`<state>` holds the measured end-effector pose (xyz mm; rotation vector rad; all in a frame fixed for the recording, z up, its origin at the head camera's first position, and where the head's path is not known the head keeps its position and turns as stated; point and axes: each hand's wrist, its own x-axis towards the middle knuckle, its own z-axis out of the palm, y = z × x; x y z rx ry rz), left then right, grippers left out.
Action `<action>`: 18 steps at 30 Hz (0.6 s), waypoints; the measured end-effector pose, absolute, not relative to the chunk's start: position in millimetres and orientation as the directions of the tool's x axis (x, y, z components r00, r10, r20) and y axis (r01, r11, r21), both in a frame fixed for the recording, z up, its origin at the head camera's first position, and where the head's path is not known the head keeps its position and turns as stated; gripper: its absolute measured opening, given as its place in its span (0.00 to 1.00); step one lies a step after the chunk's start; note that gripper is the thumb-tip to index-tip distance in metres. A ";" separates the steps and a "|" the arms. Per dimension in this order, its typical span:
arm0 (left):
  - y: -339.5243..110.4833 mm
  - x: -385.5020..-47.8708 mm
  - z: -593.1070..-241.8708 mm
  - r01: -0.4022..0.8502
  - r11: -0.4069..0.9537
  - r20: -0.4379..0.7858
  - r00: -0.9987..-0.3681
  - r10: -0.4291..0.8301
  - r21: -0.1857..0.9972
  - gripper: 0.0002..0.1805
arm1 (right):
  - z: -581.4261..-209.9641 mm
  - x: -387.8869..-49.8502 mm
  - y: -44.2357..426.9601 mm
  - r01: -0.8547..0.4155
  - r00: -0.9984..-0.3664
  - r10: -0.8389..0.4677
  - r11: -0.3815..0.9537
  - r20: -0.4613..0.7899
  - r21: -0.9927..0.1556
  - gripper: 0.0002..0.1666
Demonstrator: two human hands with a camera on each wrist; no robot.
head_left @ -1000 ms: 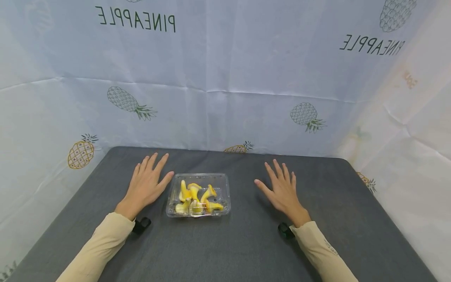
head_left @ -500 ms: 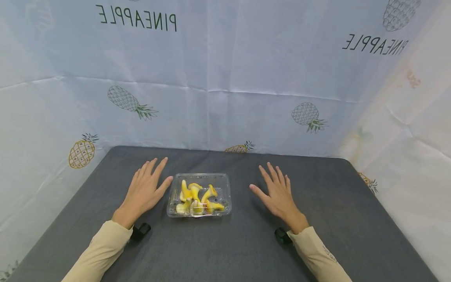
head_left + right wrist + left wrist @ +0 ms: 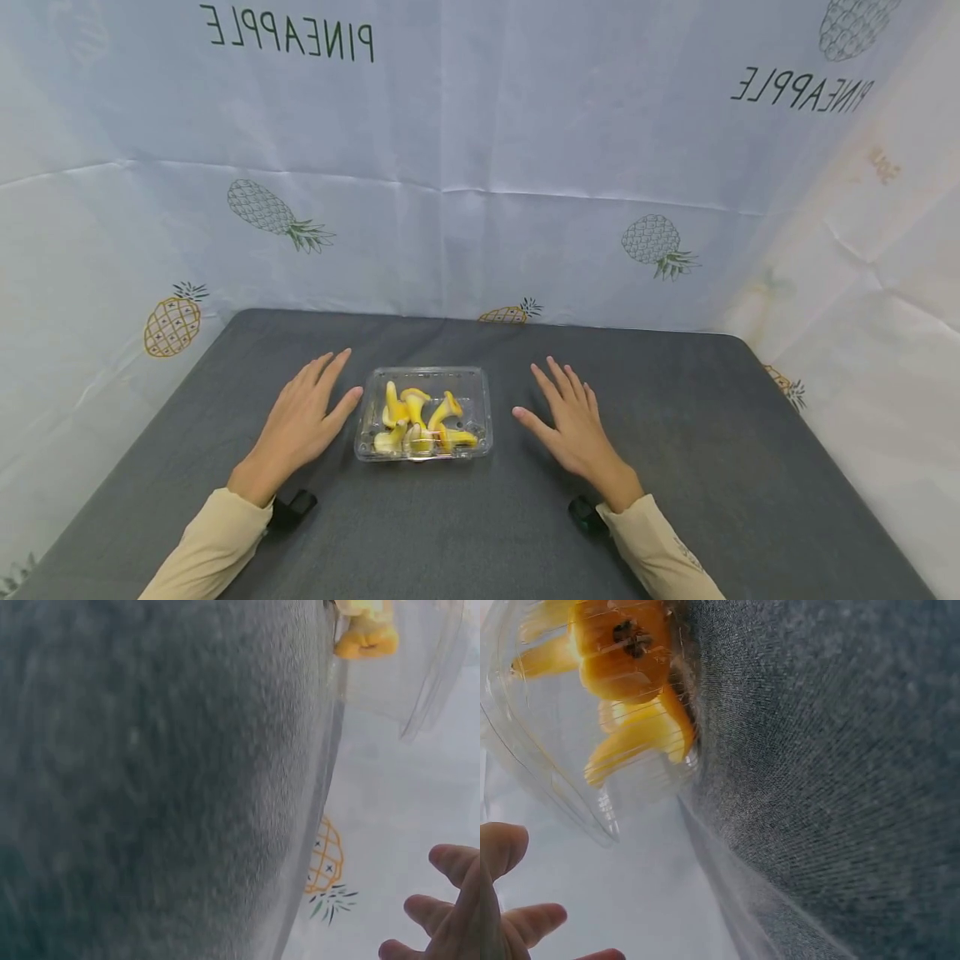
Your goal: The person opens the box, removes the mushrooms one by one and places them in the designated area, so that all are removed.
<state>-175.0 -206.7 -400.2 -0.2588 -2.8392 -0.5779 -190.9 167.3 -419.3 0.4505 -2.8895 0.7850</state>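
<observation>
- A pale cloth (image 3: pixel 480 108) printed with pineapples and mirrored lettering hangs behind and at both sides.
- Below it spreads a dark grey table (image 3: pixel 450 542).
- The clear plastic container (image 3: pixel 472 390) rests on the table between the hands, nearer the left one.
- The left hand (image 3: pixel 300 417), fingers extended and grasping nothing, has its thumb just beside the container.
- The right hand (image 3: pixel 573 429), likewise outstretched and unladen, is farther from the container's other side.
- Yellow mushroom-shaped pieces (image 3: pixel 415 404) lie inside the container.
</observation>
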 end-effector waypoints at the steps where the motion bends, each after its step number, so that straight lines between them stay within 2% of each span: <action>1: -207.0 -173.9 -400.4 0.217 0.905 0.261 -0.957 0.124 0.366 0.36 | -420.0 -190.1 165.9 -0.317 -0.948 -0.258 0.821 0.187 -0.475 0.46; 12: -205.7 -165.4 -407.3 0.238 0.875 0.246 -0.959 0.143 0.421 0.36 | -421.7 -181.0 152.1 -0.346 -0.938 -0.302 0.781 0.172 -0.520 0.46; 18: -205.2 -161.8 -412.8 0.207 0.854 0.192 -0.973 0.129 0.477 0.37 | -423.4 -178.2 144.8 -0.350 -0.933 -0.336 0.756 0.132 -0.553 0.47</action>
